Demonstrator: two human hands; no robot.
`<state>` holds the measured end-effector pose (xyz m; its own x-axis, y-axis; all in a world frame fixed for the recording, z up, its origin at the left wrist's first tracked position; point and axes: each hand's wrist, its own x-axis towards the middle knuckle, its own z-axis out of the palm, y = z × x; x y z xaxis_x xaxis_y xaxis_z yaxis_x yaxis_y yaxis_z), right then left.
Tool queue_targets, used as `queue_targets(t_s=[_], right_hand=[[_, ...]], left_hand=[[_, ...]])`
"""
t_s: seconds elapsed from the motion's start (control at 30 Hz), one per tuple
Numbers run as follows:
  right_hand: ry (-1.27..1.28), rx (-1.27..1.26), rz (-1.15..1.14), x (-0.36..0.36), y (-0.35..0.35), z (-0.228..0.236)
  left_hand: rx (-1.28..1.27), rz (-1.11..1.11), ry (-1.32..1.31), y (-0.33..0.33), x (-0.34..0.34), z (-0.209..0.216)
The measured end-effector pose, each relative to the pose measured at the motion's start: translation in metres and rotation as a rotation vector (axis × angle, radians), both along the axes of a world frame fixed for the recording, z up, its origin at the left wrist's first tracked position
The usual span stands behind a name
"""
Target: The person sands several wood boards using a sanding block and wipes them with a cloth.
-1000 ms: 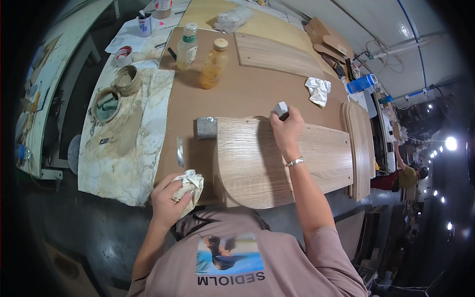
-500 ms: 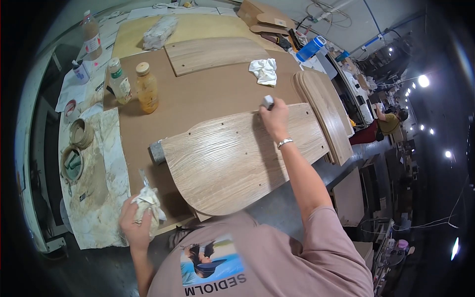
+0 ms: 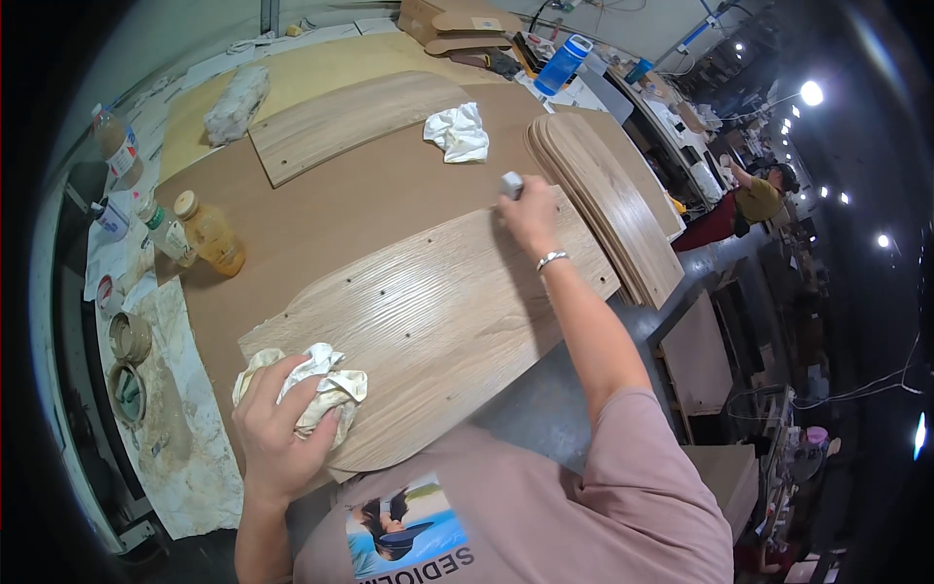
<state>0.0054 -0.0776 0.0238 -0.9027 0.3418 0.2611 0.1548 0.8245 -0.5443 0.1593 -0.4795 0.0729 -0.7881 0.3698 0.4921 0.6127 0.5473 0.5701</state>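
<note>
A wood-grain panel point(image 3: 418, 311) with one rounded end and several small holes lies in front of me on a brown board. My left hand point(image 3: 275, 423) is closed around a crumpled whitish rag point(image 3: 336, 387) at the panel's left end. At the far right part of the panel, my right hand point(image 3: 531, 216) grips a small grey-white block point(image 3: 511, 183), its fingers partly hiding it. A second crumpled white cloth point(image 3: 457, 132) lies apart beyond my right hand.
Stacked wood-grain panels point(image 3: 608, 209) stand close on the right. Another panel point(image 3: 355, 119) lies at the back, near a wrapped bundle point(image 3: 236, 105). Bottles, including one with amber liquid point(image 3: 210, 234), and an open tin point(image 3: 127, 391) line the left. A person point(image 3: 749, 200) is farther off right.
My left hand has brought the rag from beside the panel onto its left end. My right hand still holds the block near the far edge. The view has shifted.
</note>
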Motion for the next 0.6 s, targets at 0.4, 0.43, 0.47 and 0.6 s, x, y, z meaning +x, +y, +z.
queue_targets(t_s=[0.4, 0.43, 0.47, 0.6], right_hand=[[0.155, 0.032, 0.141, -0.023, 0.100, -0.026], [0.111, 0.021, 0.065, -0.029, 0.131, -0.017], [0.068, 0.012, -0.008, -0.034, 0.154, -0.010], [0.164, -0.143, 0.059, -0.034, 0.166, -0.009]], left_hand=[[-0.621, 0.120, -0.171, 0.162, -0.024, -0.045], [-0.628, 0.140, -0.155, 0.163, -0.025, -0.048], [-0.636, 0.149, -0.157, 0.165, -0.025, -0.049], [-0.649, 0.179, -0.148, 0.176, -0.028, -0.051]])
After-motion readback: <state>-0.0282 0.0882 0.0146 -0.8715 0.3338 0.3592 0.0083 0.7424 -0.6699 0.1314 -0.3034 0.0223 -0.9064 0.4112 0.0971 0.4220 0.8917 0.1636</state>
